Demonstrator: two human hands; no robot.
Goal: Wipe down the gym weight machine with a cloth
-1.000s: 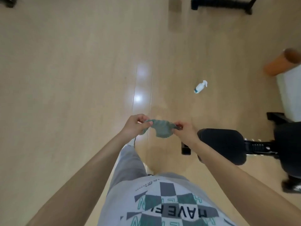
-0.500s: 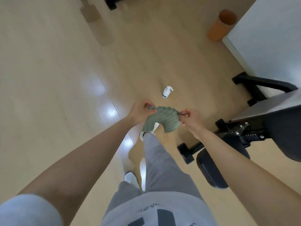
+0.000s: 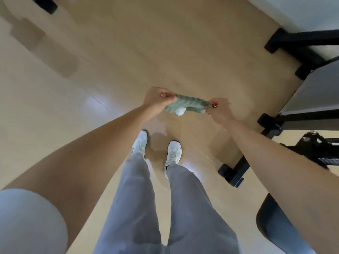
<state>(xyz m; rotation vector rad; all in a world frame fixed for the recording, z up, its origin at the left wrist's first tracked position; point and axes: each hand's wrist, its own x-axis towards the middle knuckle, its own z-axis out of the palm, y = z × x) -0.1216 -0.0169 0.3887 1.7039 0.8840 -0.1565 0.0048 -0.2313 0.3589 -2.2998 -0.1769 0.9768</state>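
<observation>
A small green ribbed cloth (image 3: 189,104) is stretched between my two hands above the wooden floor. My left hand (image 3: 157,99) pinches its left end and my right hand (image 3: 219,110) pinches its right end. The black weight machine (image 3: 302,99) stands to the right, with a grey padded bench, black frame legs and a dark round pad (image 3: 275,222) at the lower right. A white spray bottle (image 3: 179,112) on the floor shows just under the cloth, mostly hidden by it.
My legs in grey trousers and white shoes (image 3: 173,153) stand on the light wooden floor (image 3: 128,52). A black machine foot (image 3: 231,174) juts out near my right shoe. Another black base (image 3: 45,4) sits at the top left. A white wall runs along the top right.
The view has turned toward the machine and tilted down onto my feet. My hands have pulled the cloth flatter and it now covers the spray bottle on the floor.
</observation>
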